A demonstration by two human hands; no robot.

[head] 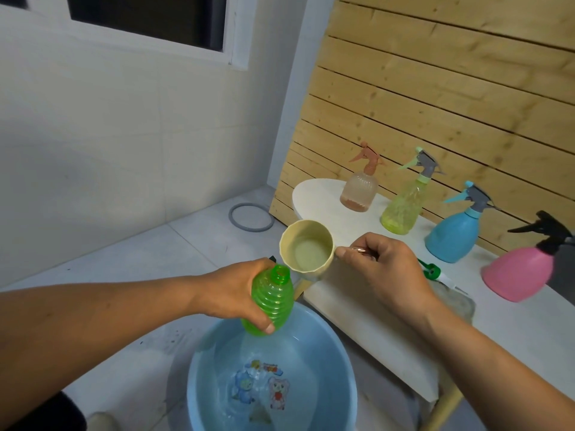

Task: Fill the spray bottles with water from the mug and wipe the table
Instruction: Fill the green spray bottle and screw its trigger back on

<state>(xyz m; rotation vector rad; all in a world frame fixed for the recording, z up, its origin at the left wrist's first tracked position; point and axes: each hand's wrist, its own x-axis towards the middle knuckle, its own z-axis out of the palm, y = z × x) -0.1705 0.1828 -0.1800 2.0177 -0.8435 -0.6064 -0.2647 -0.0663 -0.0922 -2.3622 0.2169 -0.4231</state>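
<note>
Left hand (236, 293) wrapped round a ribbed green bottle (271, 303), cap off, neck open and tipped toward the mug — held right above a blue basin (339, 362) with water and cartoon stickers inside. Grey ring (251, 217) lying on the floor tiles, way beyond that hand.

Just right of the bottle's mouth: cream mug (306, 246), some water in the bottom, rim close to the neck but not touching as far as visible. Right hand (385, 269) pinching the mug's handle, thumb on top, fingers curled under.

Past the right hand, white table (357, 309) against a wooden slat wall. Green sprayer head (431, 270) lying on the table, poking out just behind the knuckles. Folded grey cloth (457, 301) right beside the wrist.

Further out from the right hand, a row of capped bottles: peach spray bottle (359, 189), yellow-green spray bottle (403, 206), blue spray bottle (454, 237), pink spray bottle (518, 275) with a black trigger — all upright, spaced apart.
</note>
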